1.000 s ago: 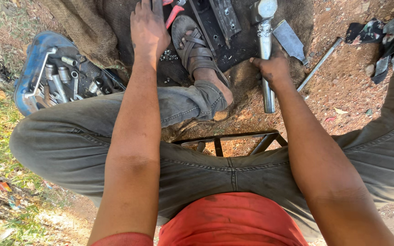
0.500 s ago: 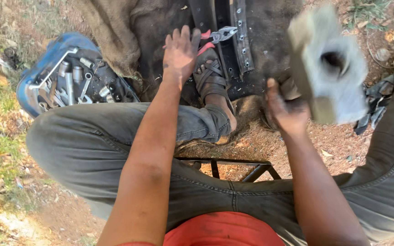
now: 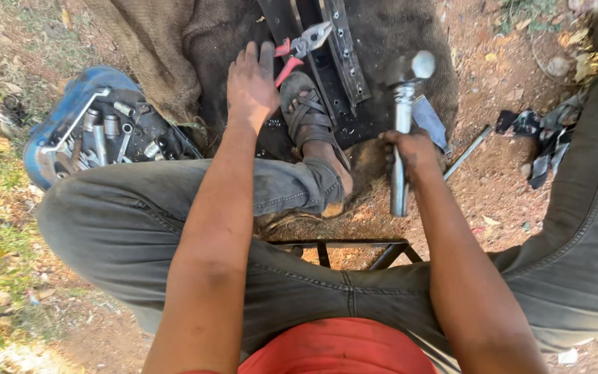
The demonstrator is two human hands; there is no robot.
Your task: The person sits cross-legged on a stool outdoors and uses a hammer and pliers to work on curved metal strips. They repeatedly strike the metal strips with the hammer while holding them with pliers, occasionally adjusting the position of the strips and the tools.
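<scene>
While the person sits low on a small metal-framed stool (image 3: 354, 251) over bare earth, the right hand (image 3: 410, 149) has its fingers clenched around the shaft of a steel hammer (image 3: 403, 131), gripping near the middle so the rounded head points away from the body, raised just above the work. Ahead, the left hand (image 3: 252, 83) rests palm down with fingers spread and released on a dark sack cloth (image 3: 174, 62), pressing beside long black metal bars (image 3: 337, 48) that lie on it, apparently to steady them. A sandalled foot (image 3: 309, 121) is planted on the same cloth beside that hand, likely pinning the work too. Red-handled pliers (image 3: 299, 50) lie touching the bars, within reach. To the left sits an open blue tool case (image 3: 98, 128) holding sockets and wrenches
</scene>
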